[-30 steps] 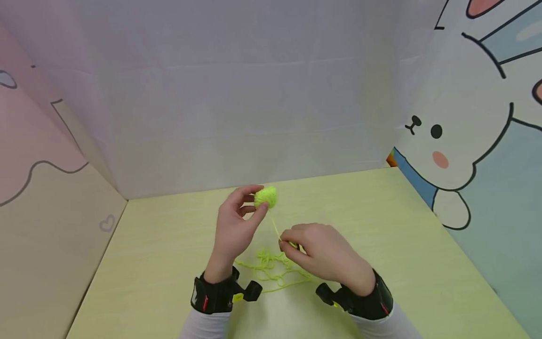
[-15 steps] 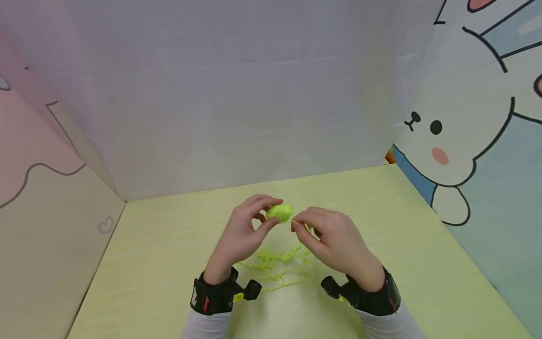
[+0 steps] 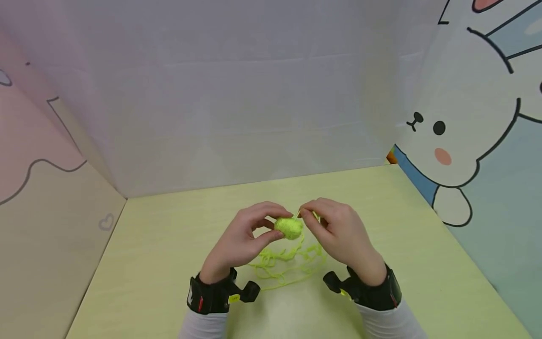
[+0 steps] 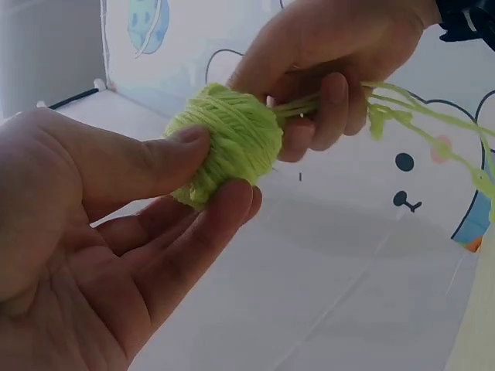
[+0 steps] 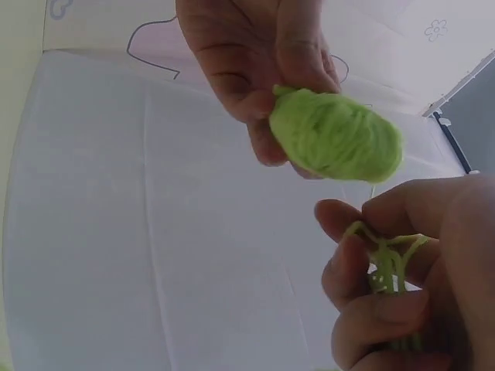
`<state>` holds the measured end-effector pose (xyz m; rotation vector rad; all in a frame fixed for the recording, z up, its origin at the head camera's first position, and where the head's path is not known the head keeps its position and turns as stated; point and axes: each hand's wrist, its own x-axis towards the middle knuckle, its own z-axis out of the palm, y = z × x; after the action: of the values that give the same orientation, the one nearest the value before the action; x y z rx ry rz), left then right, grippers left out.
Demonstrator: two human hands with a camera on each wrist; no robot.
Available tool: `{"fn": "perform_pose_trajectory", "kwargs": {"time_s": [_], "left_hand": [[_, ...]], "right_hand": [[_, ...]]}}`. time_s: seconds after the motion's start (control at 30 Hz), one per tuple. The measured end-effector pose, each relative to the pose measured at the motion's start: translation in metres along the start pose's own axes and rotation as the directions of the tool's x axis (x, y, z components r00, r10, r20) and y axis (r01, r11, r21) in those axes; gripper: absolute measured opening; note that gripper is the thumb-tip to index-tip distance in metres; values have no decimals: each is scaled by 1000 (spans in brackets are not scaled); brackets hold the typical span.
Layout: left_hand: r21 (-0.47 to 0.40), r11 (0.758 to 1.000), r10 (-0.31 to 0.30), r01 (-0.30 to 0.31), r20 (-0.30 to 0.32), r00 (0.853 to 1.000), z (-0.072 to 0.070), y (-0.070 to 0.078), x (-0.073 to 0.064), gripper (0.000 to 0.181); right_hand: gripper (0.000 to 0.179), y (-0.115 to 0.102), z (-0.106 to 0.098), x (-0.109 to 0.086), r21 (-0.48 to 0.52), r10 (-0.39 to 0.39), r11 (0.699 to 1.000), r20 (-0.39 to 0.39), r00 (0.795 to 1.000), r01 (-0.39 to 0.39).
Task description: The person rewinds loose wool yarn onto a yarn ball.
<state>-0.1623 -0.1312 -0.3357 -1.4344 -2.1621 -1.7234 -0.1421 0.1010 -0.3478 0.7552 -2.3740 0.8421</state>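
A small ball of yellow-green yarn (image 3: 290, 228) is pinched between the thumb and fingers of my left hand (image 3: 243, 233), held above the table. In the left wrist view the wound strands of the yarn ball (image 4: 232, 139) show clearly. Just right of the ball, my right hand (image 3: 338, 230) pinches the yarn close to it. Several yarn strands (image 5: 390, 259) run through the curled fingers of that hand in the right wrist view. Below both hands, a loose tangle of the same yarn (image 3: 271, 261) lies on the table.
The pale yellow table (image 3: 169, 245) meets a white cloth backdrop (image 3: 237, 103) behind. Cartoon-printed panels stand at both sides, with a white rabbit (image 3: 457, 132) on the right one. Black camera straps (image 3: 209, 294) sit on both wrists.
The yarn ball has moved right and down with my left hand and turned. My right hand has moved right and up, still pinching the strand, and now sits beside the ball's upper right.
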Motion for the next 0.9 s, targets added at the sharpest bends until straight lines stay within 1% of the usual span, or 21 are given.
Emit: {"fn": "perform_pose_trajectory", "kwargs": {"time_s": [0.1, 0.17, 0.23, 0.3, 0.33, 0.4, 0.47, 0.53, 0.6, 0.63, 0.67, 0.73, 0.8, 0.83, 0.9], "left_hand": [[-79, 996, -35, 34, -13, 999, -1, -5, -3, 42], [-134, 990, -56, 51, -33, 998, -1, -12, -5, 45], [-198, 979, -72, 56, -72, 995, -1, -19, -7, 47], [-266, 962, -97, 59, -133, 986, -1, -25, -8, 46], [-300, 952, -113, 58, -170, 979, 0, -27, -8, 44], [-364, 929, -161, 63, -247, 955, 0, -29, -8, 41], [-405, 912, -213, 69, -324, 922, -1, -31, -7, 40], [-417, 906, -251, 73, -391, 886, -1, -32, -6, 39], [-410, 909, -271, 75, -445, 854, -1, -34, -5, 38], [-396, 915, -274, 78, -468, 840, -1, -35, -5, 38], [-381, 921, -275, 82, -488, 828, -1, -37, -5, 38], [-334, 938, -266, 93, -522, 810, 0, -39, -5, 37], [-241, 963, -235, 117, -549, 802, 1, -43, -5, 37], [-179, 975, -214, 135, -559, 801, 1, -44, -6, 36], [-44, 984, -167, 173, -569, 805, 0, -47, -6, 35]], "right_hand": [[14, 1, 3, 0, 5, 66, 998, 68, 995, -67], [17, 2, 6, 0, -8, 111, 994, 133, 985, -111], [18, 2, 11, 0, -27, 142, 990, 196, 970, -139], [18, 1, 16, 0, -36, 159, 987, 258, 953, -155], [18, 0, 18, 1, -39, 163, 987, 288, 944, -159], [18, -3, 22, 1, -34, 161, 987, 341, 926, -159], [19, -7, 26, 1, -32, 153, 988, 387, 909, -153], [20, -11, 30, 0, -31, 137, 990, 425, 895, -137], [21, -16, 32, -1, -35, 117, 993, 444, 889, -113], [21, -18, 32, -1, -36, 106, 994, 450, 887, -101], [22, -20, 33, -1, -35, 93, 996, 455, 886, -86], [21, -23, 33, -3, -37, 67, 998, 461, 885, -56], [21, -26, 32, -3, -35, 44, 999, 457, 888, -31], [21, -28, 31, -3, -33, 34, 999, 452, 891, -21], [21, -30, 28, -3, -34, 17, 999, 425, 905, -3]]}}
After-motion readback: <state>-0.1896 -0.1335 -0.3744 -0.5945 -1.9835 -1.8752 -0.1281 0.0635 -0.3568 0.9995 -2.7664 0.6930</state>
